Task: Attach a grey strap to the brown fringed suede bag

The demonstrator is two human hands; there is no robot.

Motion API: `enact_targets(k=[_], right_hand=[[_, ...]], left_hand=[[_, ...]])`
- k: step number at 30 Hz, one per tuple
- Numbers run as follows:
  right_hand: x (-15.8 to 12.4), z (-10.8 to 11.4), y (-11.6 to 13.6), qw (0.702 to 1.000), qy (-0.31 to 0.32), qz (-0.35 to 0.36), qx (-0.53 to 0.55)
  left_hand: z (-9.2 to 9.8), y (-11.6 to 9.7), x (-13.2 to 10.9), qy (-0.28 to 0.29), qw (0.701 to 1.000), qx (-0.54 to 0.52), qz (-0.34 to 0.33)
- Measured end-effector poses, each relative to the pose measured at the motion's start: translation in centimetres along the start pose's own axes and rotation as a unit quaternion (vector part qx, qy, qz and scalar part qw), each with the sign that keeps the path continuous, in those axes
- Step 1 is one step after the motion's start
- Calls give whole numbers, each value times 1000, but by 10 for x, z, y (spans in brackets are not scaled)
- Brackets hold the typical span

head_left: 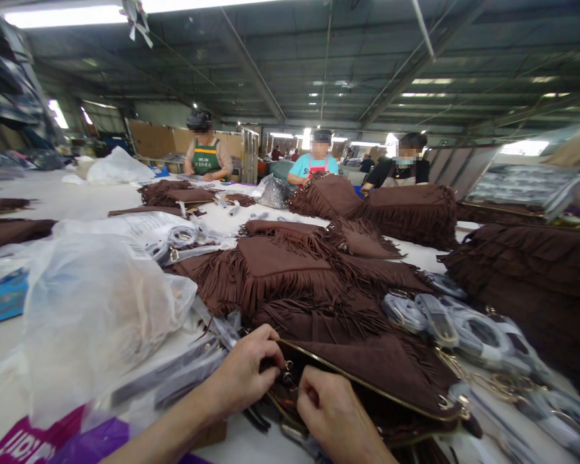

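Observation:
A dark brown fringed bag [386, 361] lies before me with its gold zipper mouth apart. At the left end of that mouth, my left hand [251, 364] has thumb and fingers closed on the bag's edge, beside small gold rings [288, 370]. My right hand [331, 403] is curled at the opening, just right of the rings. Its fingertips are turned away, so whatever they hold is hidden. More brown fringed bags [283, 261] are heaped directly behind this one.
Wrapped straps and gold chains [473, 332] lie to the right. A cloudy plastic bag [96, 316] stands at left, near wrapped strips [174, 380]. Fringed bags [410, 209] are stacked farther back. Three people, including one in a green apron [205, 158], work across the white table [77, 201].

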State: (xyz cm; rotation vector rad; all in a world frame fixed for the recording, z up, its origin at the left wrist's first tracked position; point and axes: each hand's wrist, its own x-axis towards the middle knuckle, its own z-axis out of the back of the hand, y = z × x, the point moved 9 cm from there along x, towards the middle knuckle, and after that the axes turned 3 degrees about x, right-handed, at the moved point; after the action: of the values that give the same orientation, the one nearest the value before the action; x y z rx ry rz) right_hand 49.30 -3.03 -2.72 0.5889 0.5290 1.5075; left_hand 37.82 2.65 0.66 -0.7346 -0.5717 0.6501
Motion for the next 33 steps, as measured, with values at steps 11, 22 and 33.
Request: enact_targets(k=[11,22,33], right_hand=[[-1,0,6,999,-20,43,20],[-10,12,11,991,71,27,107],[-41,45,-2,974,147,-23,171]], left_hand=[[-12,0,-2,38,996,81,-12],[-15,-14,-10,32,972,220,-82],[-6,-62,-42,22,984,90,-152]])
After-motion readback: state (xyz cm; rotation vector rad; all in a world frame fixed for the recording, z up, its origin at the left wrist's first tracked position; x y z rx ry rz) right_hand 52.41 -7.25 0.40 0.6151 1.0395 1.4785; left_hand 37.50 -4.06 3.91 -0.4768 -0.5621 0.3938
